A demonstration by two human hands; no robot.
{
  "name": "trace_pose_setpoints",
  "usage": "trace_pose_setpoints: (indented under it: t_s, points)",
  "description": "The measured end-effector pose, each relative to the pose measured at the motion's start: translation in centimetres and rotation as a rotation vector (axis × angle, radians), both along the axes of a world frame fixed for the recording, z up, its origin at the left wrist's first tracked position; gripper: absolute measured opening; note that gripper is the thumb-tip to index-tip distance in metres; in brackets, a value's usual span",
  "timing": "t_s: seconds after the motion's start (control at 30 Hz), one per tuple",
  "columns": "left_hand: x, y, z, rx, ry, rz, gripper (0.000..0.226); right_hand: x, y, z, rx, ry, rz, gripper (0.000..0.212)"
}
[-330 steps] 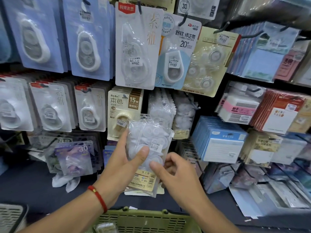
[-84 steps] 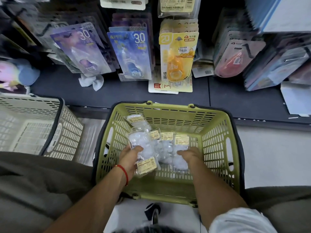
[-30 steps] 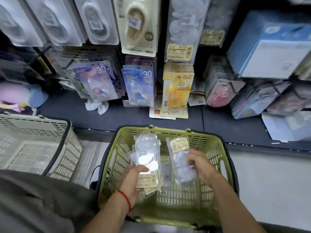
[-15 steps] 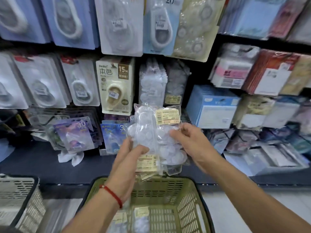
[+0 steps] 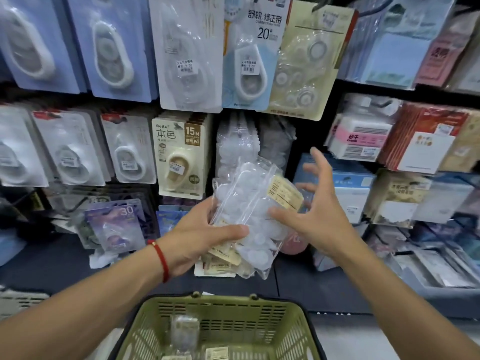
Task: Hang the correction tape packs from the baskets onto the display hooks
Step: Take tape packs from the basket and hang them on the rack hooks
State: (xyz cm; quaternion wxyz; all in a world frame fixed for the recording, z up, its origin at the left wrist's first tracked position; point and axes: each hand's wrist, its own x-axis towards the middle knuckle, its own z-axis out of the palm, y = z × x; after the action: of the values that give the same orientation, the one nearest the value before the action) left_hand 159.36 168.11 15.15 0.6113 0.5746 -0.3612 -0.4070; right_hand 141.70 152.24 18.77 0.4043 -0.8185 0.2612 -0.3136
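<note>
Head | left hand (image 5: 197, 237) grips packs (image 5: 249, 211) | right hand (image 5: 311, 211) spread, thumb touching

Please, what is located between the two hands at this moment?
In the head view, clear packs of correction tape: left hand grips them, open right hand is at their right edge.

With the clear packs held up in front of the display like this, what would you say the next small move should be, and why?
Probably pinch the top pack with the right hand, whose fingers are spread with the thumb on it, and lift it toward the matching hanging clear packs just above. The left hand grips the bunch of clear packs; more lie in the green basket.
</note>
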Motion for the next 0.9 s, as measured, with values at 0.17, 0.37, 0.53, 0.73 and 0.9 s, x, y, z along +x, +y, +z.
trace_pose_setpoints:
  t_s: [0.17, 0.37, 0.53, 0.73, 0.9]
  points:
    - [1.2, -0.2, -0.6, 0.028, 0.035, -0.057, 0.061, -0.3, -1.4, 0.5, -0.274, 0.16, 0.121, 0.102]
    - [2.0, 0.1, -0.9, -0.002, 0.172, -0.033, 0.051, -1.4, -3.3, 0.1, -0.027, 0.194, 0.093, 0.053]
    - [2.9, 0.9, -0.5, -0.047, 0.129, 0.062, 0.057, -2.8, -4.4, -0.6, 0.165, 0.195, 0.162, 0.036]
    - [3.3, 1.8, 0.1, -0.107, 0.105, 0.144, 0.064, -4.3, -4.8, -2.4, 0.669, -0.398, 0.042, 0.031]
    - [2.6, 1.6, 0.3, -0.109, 0.098, 0.139, 0.058, -3.2, -3.2, -3.0, 0.564, -0.402, -0.022, 0.04]
